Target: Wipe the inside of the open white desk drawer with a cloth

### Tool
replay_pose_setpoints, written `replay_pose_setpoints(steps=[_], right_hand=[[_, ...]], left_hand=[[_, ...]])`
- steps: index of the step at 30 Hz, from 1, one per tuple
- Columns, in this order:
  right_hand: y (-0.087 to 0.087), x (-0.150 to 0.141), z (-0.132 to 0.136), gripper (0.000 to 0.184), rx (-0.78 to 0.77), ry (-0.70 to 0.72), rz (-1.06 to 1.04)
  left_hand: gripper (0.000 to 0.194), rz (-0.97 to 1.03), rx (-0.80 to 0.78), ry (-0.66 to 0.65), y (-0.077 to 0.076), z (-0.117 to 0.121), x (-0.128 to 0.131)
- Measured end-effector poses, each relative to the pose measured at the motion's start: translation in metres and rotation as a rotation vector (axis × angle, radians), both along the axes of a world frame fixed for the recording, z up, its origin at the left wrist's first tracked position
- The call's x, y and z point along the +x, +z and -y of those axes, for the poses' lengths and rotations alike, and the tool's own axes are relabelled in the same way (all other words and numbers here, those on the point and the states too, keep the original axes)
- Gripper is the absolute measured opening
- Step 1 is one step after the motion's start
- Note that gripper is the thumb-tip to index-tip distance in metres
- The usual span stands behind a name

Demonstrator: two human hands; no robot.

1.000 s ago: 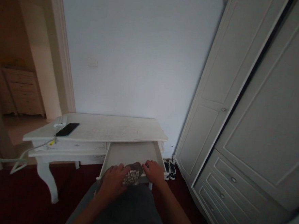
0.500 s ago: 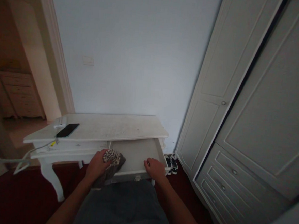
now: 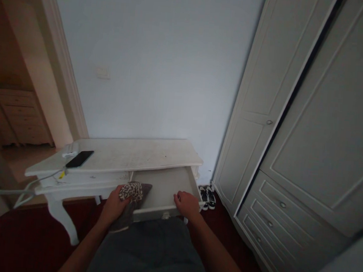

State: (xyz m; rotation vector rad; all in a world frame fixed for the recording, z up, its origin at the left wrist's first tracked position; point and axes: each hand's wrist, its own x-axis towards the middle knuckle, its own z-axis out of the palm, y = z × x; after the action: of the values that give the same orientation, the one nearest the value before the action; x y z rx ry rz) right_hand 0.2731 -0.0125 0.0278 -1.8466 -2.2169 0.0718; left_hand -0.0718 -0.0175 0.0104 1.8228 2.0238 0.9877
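Observation:
Bunched in my left hand [image 3: 114, 205] is a cloth [image 3: 130, 191] with a leopard-like pattern on one part and plain brown on the rest. Its brown part hangs below the hand, and one corner reaches over the left side of the pulled-out drawer [image 3: 162, 184]. My right hand [image 3: 186, 203] is above the drawer's front right corner, fingers curled in and nothing visible between them. Whether it touches the drawer front I cannot tell. The drawer belongs to a white table [image 3: 143, 152], and its pale bottom shows.
On the table's left lie a dark phone [image 3: 79, 158] and a small white object [image 3: 70, 151]; a pale cable [image 3: 28, 192] runs off left. Black-and-white shoes [image 3: 207, 197] stand on the red floor, right of the table. A white wardrobe [image 3: 257, 116] fills the right side.
My left hand has shifted slightly left with the cloth, whose brown part now spreads wider. My right hand has stayed almost in place. The view has turned a little.

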Motion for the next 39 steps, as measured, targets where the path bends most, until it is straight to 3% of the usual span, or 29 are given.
replay_pose_setpoints(steps=[3,6,13,17,20,25,30,32,37,39], right_hand=[[0.001,0.000,0.001,0.041,0.000,-0.005,0.000],[0.002,-0.001,0.002,0.042,-0.001,-0.007,0.007],[0.004,-0.002,0.002,0.041,0.003,-0.015,0.031],[0.004,-0.001,0.003,0.041,0.008,-0.007,0.035],[0.003,0.000,0.003,0.041,0.011,-0.002,0.031],[-0.001,0.000,0.001,0.042,0.011,0.001,0.026],[0.001,-0.001,0.004,0.044,0.021,0.012,0.034],[0.000,0.002,0.006,0.049,0.031,0.057,0.043],[-0.008,0.016,0.010,0.057,0.046,0.356,0.135],[-0.010,0.020,0.010,0.056,0.043,0.388,0.157]], left_hand=[[0.047,-0.073,-0.051,0.034,-0.005,0.023,0.000],[0.046,-0.132,-0.115,0.091,0.002,0.029,0.011],[0.049,-0.265,-0.152,0.164,0.039,-0.019,0.036],[0.051,-0.211,-0.186,0.184,0.052,-0.044,0.034],[0.052,-0.207,-0.167,0.126,0.047,-0.041,0.027],[0.046,-0.245,-0.194,0.002,0.029,-0.004,0.015],[0.044,-0.251,-0.224,-0.059,0.024,0.020,0.012],[0.045,-0.237,-0.204,-0.039,0.024,0.018,0.013],[0.050,-0.221,-0.175,0.029,0.026,-0.005,0.018],[0.051,-0.216,-0.168,0.056,0.029,-0.016,0.020]])
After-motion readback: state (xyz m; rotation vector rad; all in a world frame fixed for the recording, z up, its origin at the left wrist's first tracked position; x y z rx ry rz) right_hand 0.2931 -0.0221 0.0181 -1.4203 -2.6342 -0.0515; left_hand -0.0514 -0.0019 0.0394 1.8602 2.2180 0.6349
